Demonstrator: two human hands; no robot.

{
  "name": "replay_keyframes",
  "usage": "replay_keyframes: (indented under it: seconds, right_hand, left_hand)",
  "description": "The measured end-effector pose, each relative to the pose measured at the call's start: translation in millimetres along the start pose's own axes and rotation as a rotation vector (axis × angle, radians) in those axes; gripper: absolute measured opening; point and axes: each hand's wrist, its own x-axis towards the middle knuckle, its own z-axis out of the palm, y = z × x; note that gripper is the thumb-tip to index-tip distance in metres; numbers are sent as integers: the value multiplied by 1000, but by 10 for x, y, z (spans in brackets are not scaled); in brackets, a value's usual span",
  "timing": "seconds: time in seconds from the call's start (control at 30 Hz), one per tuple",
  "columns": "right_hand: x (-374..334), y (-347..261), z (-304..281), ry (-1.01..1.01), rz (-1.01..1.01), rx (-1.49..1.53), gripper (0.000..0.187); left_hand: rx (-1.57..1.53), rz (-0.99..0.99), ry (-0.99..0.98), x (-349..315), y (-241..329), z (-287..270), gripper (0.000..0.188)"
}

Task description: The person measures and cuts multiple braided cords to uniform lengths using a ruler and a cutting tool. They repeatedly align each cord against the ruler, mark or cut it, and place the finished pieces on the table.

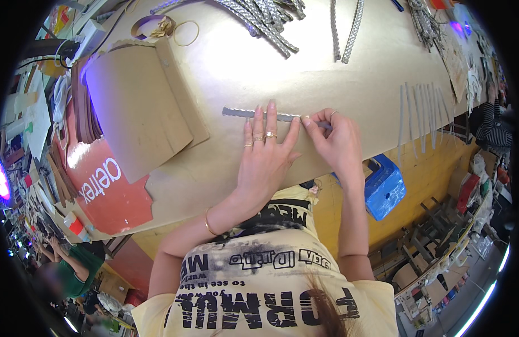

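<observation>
1. Left hand (265, 154): open, palm down, fingers spread, fingertips resting along a slim grey strip (233, 113) with a shiny silver far edge; rings on fingers, bangle at wrist
2. Right hand (341, 137): thumb and forefinger closed in a pinch on the strip's right end, just beside the left forefinger; other fingers curled
3. Strip lies left to right on the brown-covered table (377, 101), directly under and between the hands; its left end sticks out past the left hand
4. Left of the hands: brown sheets (133, 106), layered, overlapping an orange-red panel (121, 205) nearer the person
5. Far side: heap of silver braided straps (273, 39); two more straps (354, 31) to its right, well apart from the hands
6. Right: thin grey strips (420, 121) in a loose row near the table edge
7. Below the right edge: blue stool (387, 191) on the floor
</observation>
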Motion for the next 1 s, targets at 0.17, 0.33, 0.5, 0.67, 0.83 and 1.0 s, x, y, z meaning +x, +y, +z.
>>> replay_keyframes:
  seconds: [0.17, 0.33, 0.5, 0.67, 0.83, 1.0]
  right_hand:
    - [-99, 94, -18, 49, 152, 308, 19]
    - [-128, 211, -70, 89, 138, 356, 15]
    - [-120, 202, -84, 68, 150, 288, 16]
    - [-105, 160, -92, 70, 151, 236, 18]
    - [-91, 152, -75, 84, 157, 194, 19]
    - [-140, 183, -70, 156, 172, 219, 19]
  left_hand:
    - [41, -2, -12, 3, 13, 26, 71]
    - [43, -9, -30, 9, 27, 22, 72]
    - [22, -20, -50, 18, 37, -6, 72]
    - [38, -19, -67, 25, 45, -24, 70]
    - [81, -39, -72, 43, 107, -17, 67]
    - [112, -60, -32, 44, 198, 4, 68]
